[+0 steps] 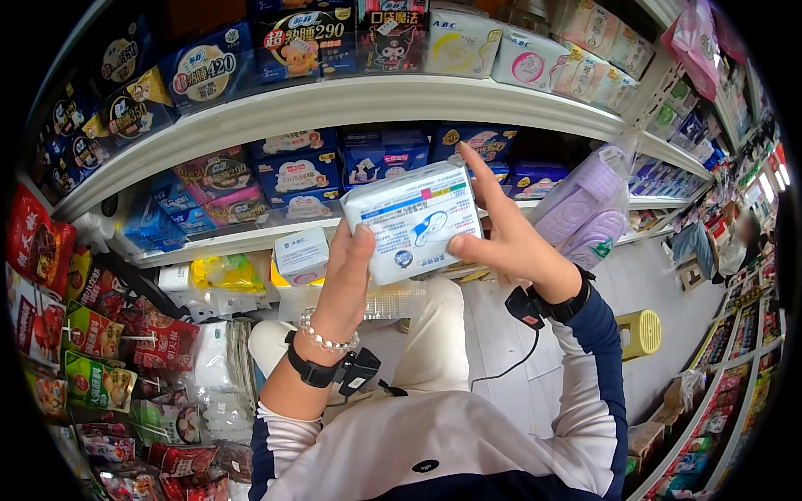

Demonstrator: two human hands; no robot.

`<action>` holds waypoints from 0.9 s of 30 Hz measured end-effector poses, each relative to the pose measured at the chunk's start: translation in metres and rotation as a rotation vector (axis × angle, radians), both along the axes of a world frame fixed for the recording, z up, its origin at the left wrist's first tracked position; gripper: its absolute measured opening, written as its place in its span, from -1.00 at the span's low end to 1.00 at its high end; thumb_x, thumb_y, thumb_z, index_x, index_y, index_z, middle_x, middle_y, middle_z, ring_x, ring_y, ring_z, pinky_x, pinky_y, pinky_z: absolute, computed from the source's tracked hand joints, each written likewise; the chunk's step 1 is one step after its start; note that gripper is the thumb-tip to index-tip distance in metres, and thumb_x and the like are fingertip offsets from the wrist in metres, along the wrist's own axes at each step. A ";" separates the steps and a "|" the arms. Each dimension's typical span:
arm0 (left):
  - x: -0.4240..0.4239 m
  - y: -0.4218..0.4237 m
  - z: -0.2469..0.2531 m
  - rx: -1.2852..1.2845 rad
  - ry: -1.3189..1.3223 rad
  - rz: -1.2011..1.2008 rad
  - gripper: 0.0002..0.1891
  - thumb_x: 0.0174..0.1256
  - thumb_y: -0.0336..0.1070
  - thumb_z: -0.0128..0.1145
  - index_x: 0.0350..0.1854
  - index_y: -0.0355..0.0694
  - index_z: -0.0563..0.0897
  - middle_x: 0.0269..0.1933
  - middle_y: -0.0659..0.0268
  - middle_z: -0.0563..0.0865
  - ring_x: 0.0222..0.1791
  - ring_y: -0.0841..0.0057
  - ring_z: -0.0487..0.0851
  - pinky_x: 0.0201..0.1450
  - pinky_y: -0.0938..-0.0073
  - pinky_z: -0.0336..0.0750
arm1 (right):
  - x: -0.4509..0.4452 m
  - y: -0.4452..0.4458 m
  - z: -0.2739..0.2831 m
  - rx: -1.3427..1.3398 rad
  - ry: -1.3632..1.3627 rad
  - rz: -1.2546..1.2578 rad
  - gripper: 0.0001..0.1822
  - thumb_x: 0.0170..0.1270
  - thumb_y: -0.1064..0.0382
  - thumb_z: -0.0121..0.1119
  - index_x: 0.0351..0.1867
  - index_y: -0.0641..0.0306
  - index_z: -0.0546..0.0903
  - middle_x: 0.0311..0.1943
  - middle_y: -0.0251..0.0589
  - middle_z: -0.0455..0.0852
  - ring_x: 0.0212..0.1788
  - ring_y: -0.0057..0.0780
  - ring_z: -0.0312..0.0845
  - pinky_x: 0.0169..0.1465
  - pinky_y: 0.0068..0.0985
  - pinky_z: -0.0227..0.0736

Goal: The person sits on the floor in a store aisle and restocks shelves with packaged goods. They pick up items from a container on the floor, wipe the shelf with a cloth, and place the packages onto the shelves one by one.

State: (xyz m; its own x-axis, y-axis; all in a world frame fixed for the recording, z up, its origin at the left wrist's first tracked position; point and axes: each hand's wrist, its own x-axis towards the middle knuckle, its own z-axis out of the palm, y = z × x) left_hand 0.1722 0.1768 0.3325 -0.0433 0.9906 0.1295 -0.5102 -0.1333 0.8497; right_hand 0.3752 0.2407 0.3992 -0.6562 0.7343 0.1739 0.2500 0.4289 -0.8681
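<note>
A white-and-blue packet of sanitary pads (410,216) is tilted towards me in front of the shelves, its printed back face showing a pad drawing. My left hand (344,272) grips its left edge, thumb on the face and fingers mostly hidden. At the right edge, my right hand (510,228) presses its thumb on the lower corner; its index finger points up past the top corner. Below and left, a smaller white ABC packet (302,257) sits at the low shelf. Blue pad packs (297,172) are stacked behind the held packet.
The upper shelf edge (401,97) curves above my hands. Purple slippers (586,200) hang in clear plastic at right, with a yellow stool (639,333) beyond on the floor. Red and green food pouches (100,382) crowd the left. A person (736,244) is farther down the aisle.
</note>
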 end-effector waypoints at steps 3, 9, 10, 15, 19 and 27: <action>0.001 0.000 -0.004 0.078 0.110 0.012 -0.22 0.22 0.19 0.15 0.29 -0.31 0.26 0.19 0.13 0.46 0.22 0.44 0.42 0.25 0.41 0.31 | -0.001 0.004 -0.014 -0.056 0.179 0.022 0.09 0.07 0.01 0.33 0.46 0.26 -0.16 0.25 0.17 0.28 0.29 -0.12 0.21 0.30 -0.31 0.15; -0.008 0.005 -0.019 0.126 0.207 0.176 -0.19 0.31 0.34 -0.12 0.26 -0.38 0.30 0.16 0.16 0.47 0.15 0.48 0.44 0.22 0.46 0.30 | -0.002 -0.002 -0.007 -0.167 0.370 -0.009 0.13 0.00 0.09 0.43 0.46 0.25 -0.13 0.24 0.03 0.30 0.30 -0.28 0.21 0.32 -0.40 0.09; -0.013 0.005 -0.023 0.077 0.178 0.210 -0.20 0.33 0.34 -0.16 0.25 -0.39 0.30 0.15 0.17 0.48 0.15 0.48 0.44 0.22 0.45 0.30 | -0.002 -0.004 -0.007 -0.127 0.429 -0.018 0.12 0.00 0.15 0.43 0.45 0.26 -0.12 0.23 0.03 0.32 0.29 -0.29 0.21 0.31 -0.40 0.12; -0.021 0.004 -0.018 0.138 0.136 -0.044 -0.20 0.35 0.39 -0.35 0.26 -0.31 0.34 0.10 0.24 0.54 0.19 0.54 0.39 0.26 0.47 0.20 | 0.009 0.003 -0.011 1.099 0.241 -0.104 -0.02 -0.09 0.22 0.47 0.34 0.33 0.11 0.17 0.11 0.45 0.23 0.07 0.37 0.22 -0.20 0.31; -0.018 0.004 0.001 0.229 0.161 -0.340 0.02 0.08 0.63 -0.24 0.26 -0.30 0.34 -0.24 0.41 0.49 -0.17 0.65 0.37 0.08 0.58 0.23 | 0.021 0.026 -0.042 1.566 0.158 -0.076 -0.39 0.20 0.17 0.19 0.26 0.02 0.21 0.14 -0.06 0.50 0.15 0.12 0.42 0.20 -0.06 0.32; -0.015 0.011 -0.001 0.087 0.298 -0.217 -0.16 0.17 0.41 -0.04 0.22 -0.31 0.38 -0.04 0.30 0.55 -0.03 0.58 0.44 0.12 0.54 0.28 | 0.016 0.034 -0.054 1.833 0.151 -0.055 -0.53 0.14 0.17 0.25 0.03 -0.30 0.31 0.12 -0.37 0.50 0.24 -0.18 0.30 0.41 -0.01 -0.02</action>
